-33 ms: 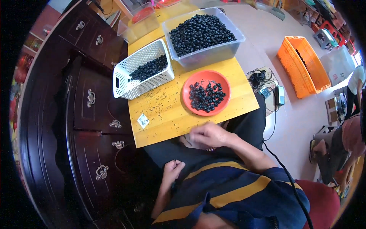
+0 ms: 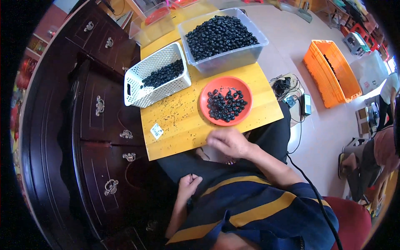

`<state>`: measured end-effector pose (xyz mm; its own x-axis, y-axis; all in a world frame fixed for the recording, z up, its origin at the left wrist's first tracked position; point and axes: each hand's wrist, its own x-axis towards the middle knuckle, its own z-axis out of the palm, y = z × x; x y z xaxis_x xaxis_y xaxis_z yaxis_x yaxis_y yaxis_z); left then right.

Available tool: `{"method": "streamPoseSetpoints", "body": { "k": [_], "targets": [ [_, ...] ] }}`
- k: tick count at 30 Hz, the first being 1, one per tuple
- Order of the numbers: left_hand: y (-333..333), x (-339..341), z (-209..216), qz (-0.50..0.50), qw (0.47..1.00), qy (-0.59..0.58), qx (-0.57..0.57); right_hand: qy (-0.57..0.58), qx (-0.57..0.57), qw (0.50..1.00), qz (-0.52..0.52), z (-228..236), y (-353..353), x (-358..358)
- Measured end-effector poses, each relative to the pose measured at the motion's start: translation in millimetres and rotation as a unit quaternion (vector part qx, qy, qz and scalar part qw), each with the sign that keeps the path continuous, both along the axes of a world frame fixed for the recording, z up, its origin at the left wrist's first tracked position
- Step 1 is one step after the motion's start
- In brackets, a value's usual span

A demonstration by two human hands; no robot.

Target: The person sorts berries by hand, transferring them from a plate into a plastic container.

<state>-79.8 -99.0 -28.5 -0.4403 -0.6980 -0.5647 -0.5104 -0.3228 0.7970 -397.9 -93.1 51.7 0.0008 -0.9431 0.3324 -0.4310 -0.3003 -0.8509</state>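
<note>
My right hand (image 2: 229,142) is at the near edge of the yellow table, just below the red plate, fingers curled in; whatever they may hold is hidden. My left hand (image 2: 189,185) rests over my left thigh, thumb and fingers pinched together, and I cannot make out anything in them. The red round plate (image 2: 205,109) holds a loose layer of small round black pieces (image 2: 227,106), some showing a hole in the middle. Behind it a clear plastic bin (image 2: 233,58) is heaped with similar pieces. To its left, a white perforated basket (image 2: 139,93) contains a smaller pile.
Dark crumbs and a small white printed label (image 2: 156,131) lie on the yellow tabletop (image 2: 183,141). Dark wooden drawers (image 2: 100,125) stand close on the left. On the floor at right are an orange crate (image 2: 318,75) and tangled cables (image 2: 285,85). Another person (image 2: 381,154) is at far right.
My right hand has shifted slightly up toward the table edge. My left hand and the containers stay put.
</note>
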Motion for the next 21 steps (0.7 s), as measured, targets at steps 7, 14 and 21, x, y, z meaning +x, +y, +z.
{"method": "streamPoseSetpoints", "body": {
  "k": [7, 14, 21],
  "targets": [
    [2, 0, 2, 0.007, 1.0, 0.015, 0.006, 0.272, -0.095, 0.932, -0.222, -27, -63, -23],
    [4, 6, -7, 0.017, 1.0, 0.012, -0.015, 0.345, 0.082, 0.904, -0.24, -51, -84, -26],
    [5, 7, -7, 0.014, 1.0, 0.017, -0.01, 0.361, 0.044, 0.91, -0.2, -56, -77, -45]
  ]
}}
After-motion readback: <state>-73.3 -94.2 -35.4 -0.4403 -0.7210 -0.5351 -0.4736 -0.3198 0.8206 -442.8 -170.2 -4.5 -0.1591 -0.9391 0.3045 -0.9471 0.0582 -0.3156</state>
